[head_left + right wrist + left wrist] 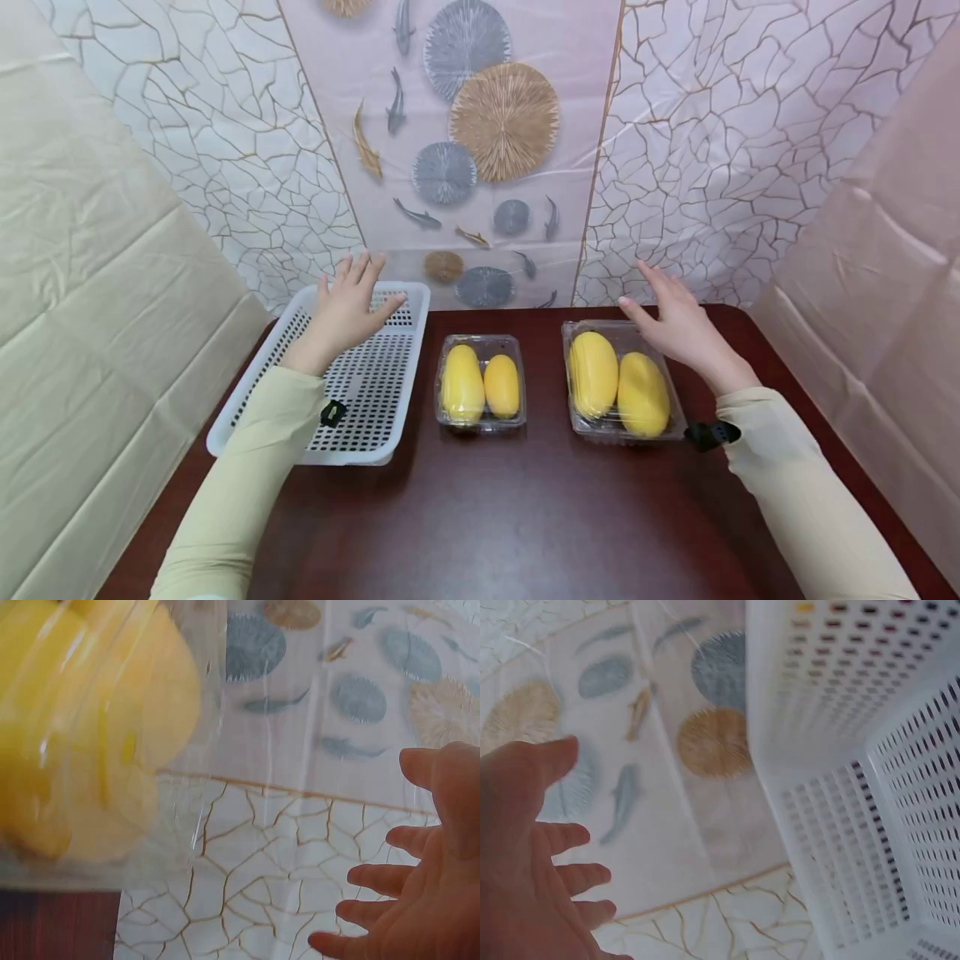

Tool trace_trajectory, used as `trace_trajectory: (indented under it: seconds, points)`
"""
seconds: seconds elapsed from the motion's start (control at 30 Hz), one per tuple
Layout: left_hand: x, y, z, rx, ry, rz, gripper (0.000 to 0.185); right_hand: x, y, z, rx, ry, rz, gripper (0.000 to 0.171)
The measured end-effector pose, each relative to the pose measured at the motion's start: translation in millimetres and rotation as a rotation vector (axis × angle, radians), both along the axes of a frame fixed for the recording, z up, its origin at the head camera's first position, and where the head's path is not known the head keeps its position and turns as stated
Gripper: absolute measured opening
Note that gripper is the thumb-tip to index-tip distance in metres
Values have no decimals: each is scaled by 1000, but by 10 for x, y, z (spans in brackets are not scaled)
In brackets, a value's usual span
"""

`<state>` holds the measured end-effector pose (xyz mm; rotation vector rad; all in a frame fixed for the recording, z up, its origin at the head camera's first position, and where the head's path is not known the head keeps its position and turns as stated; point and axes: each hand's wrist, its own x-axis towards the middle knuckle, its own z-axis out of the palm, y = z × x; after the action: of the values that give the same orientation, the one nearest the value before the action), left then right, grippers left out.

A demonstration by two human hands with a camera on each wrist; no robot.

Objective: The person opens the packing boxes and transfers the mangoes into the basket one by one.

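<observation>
My left hand (351, 304) hovers over the far part of a white perforated basket (247, 398), fingers straight and spread; in the left wrist view the hand (532, 862) is bare beside the basket wall (840, 825). My right hand (671, 315) is open above the far right corner of a clear clamshell box (672, 432) holding two yellow fruits (618, 383). In the right wrist view the hand (420, 877) holds nothing, with the box (90, 742) at its left. A smaller clear box (518, 421) with two yellow fruits (480, 385) stands between the basket and the larger box.
All stands on a dark red-brown table (525, 517). A patterned sheet with fish and round shapes (480, 150) hangs close behind the table. Pale draped sheets close in the left (90, 292) and right (885, 275) sides.
</observation>
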<state>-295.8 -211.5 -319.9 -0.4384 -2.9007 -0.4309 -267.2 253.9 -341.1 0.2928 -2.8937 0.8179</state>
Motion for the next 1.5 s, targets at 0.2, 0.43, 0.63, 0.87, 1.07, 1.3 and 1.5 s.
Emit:
trace_trajectory:
  seconds: [0.2, 0.43, 0.63, 0.87, 1.07, 1.3, 1.5]
  points:
    - [140, 221, -7, 74, -8, -43, 76, 25, -167, -45, -42, -11, 72, 78]
    - [282, 506, -39, 122, -48, -72, 74, -6, -473, -141, -57, -13, 148, 74]
    - [441, 762, -125, 13, -52, -60, 73, -7, -746, -270, -73, -17, 191, 70]
    - [506, 936, -304, -41, -79, -107, 72, 29, -1030, -472, -63, -46, 233, 69]
    - [509, 1033, -434, -30, -178, -103, 75, 71, -1206, -594, -71, -104, 248, 69]
    - [537, 1122, -604, -94, -242, -114, 75, 90, -1295, -753, -28, -165, 262, 68]
    - [559, 1110, -724, -202, -329, -98, 75, 86, -1335, -866, -23, -168, 262, 67]
